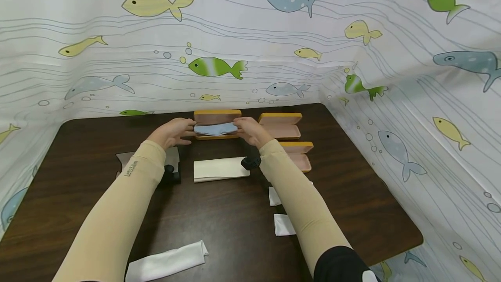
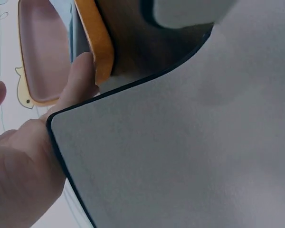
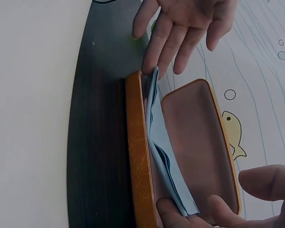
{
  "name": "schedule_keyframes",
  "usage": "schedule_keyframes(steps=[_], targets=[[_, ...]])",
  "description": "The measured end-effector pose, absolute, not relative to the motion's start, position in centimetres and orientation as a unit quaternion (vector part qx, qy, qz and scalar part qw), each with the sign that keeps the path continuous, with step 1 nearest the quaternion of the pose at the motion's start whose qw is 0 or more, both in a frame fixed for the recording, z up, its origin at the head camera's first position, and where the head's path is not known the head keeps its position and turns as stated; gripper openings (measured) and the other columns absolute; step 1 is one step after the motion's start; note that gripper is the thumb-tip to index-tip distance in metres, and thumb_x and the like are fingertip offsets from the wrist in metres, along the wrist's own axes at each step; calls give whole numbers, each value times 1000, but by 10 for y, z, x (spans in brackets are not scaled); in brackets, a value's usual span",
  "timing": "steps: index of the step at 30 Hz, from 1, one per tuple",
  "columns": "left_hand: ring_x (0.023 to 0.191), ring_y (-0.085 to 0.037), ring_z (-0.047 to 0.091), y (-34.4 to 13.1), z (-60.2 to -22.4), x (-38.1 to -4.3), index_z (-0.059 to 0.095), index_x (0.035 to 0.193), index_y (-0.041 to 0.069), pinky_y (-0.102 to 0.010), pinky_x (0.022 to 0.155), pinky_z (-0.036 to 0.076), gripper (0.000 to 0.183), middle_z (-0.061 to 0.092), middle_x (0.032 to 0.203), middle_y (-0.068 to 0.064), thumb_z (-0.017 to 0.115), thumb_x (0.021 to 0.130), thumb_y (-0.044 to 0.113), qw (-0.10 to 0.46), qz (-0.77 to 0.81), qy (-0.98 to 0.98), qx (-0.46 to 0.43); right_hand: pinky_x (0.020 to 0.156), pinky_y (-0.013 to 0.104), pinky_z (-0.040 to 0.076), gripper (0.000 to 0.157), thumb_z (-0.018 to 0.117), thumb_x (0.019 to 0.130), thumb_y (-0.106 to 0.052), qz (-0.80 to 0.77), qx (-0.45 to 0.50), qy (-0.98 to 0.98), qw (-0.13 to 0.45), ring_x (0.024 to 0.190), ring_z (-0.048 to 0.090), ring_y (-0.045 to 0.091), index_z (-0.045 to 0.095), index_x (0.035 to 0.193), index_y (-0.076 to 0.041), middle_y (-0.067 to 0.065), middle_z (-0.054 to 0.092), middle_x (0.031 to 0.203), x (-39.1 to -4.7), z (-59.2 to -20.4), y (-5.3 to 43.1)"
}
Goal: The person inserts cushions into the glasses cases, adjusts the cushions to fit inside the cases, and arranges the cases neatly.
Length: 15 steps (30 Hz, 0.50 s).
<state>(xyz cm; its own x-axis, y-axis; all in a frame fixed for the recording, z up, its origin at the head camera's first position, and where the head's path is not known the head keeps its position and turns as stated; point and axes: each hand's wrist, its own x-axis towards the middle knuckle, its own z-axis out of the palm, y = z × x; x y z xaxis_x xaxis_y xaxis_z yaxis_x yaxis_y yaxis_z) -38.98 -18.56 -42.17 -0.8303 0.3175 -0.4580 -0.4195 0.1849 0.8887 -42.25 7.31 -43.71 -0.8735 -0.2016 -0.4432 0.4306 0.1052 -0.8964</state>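
Note:
A light blue folded cloth (image 1: 216,129) lies lengthwise in an open yellow glasses case (image 1: 217,112) with a pink lining. At the cloth's left end is my left hand (image 1: 172,132), its fingers extended and fingertips right at the case's edge. My right hand (image 1: 252,131) has its fingertips at the cloth's other end. In the right wrist view, two right fingers (image 3: 223,211) lie either side of that end, with the thumb held apart. The left wrist view shows the left thumb (image 2: 80,71) against the case's orange side.
Two more open yellow cases (image 1: 279,125) stand to the right. A cream folded cloth (image 1: 221,169) lies in front, a grey item (image 1: 172,158) under the left forearm. White cloths (image 1: 168,261) lie nearer. A fish-print curtain (image 1: 235,34) borders the dark table (image 1: 235,221).

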Motion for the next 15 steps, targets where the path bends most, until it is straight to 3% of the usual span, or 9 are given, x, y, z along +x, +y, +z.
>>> schedule_keyframes(steps=[8, 15], targets=[[151, -39, 21, -185, -421, -391, 5, 161, -2, -54, 118, 31, 63, 8, 167, -25, 33, 111, 23, 273, 600, 752, -28, 115, 36, 37, 46, 50, 108, -16, -664, 88, 705, 231, 132, 45, 25, 43, 152, -3, 12, 34, 159, -422, -438, 74], [152, -39, 20, -184, -424, -394, 9, 160, -2, -57, 118, 28, 61, 13, 165, -26, 33, 112, 25, 286, 583, 760, -22, 118, 37, 32, 49, 49, 108, -16, -653, 73, 717, 234, 144, 37, 24, 38, 154, -3, 12, 31, 162, -422, -439, 75]])
